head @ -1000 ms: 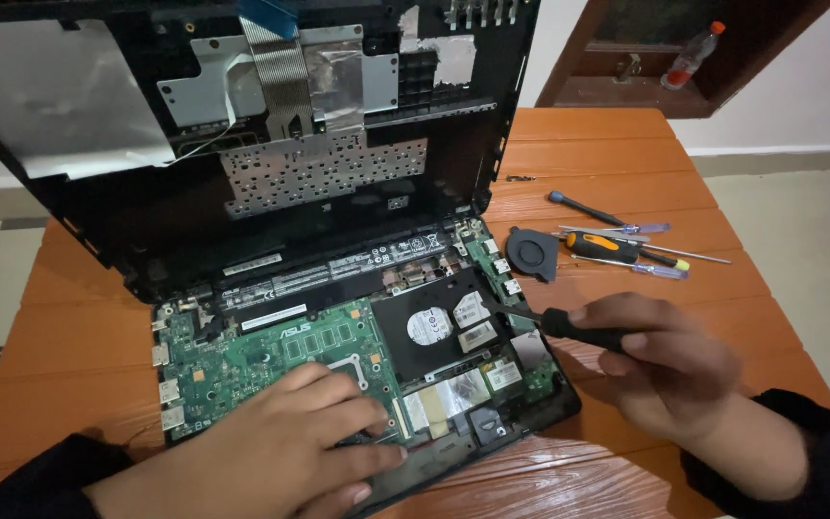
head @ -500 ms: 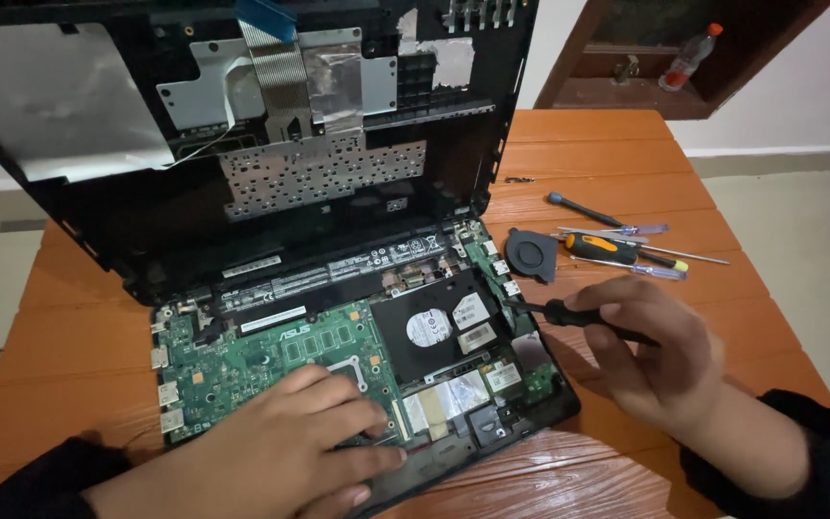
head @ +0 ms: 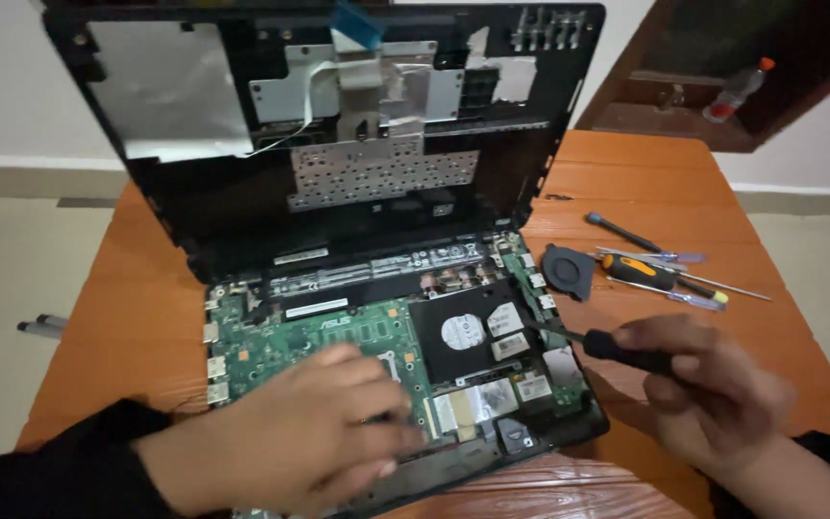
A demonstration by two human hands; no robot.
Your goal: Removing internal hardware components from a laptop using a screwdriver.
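Head view: nearest you, your left hand (head: 309,432) lies flat on the green motherboard (head: 338,336) at about seven o'clock, fingers spread and pressing down, gripping nothing. It has stayed planted there over the last second, so the opened laptop base (head: 569,434) is still pinned under your palm.

At four o'clock your right hand (head: 713,384) is closed around the black-handled screwdriver (head: 617,348). That's the change: a second ago the hand sat lower with the tool lying nearly level, and now it has lifted and turned so the shaft angles in toward the board. The tip sits at the right edge of the black drive bay (head: 468,332), beside the row of ports. Whether it touches a screw I cannot tell; the spot is too small.

Further out at two o'clock, a small round black fan (head: 567,269) lies loose on the wooden table (head: 684,183), just beside the laptop's edge. Past it sits a cluster of spare screwdrivers (head: 660,269), one with an orange and black handle.

At twelve o'clock the lifted keyboard cover (head: 338,125) stands tilted up behind the board, ribbon cables hanging from it and crowding the rear of the work area.
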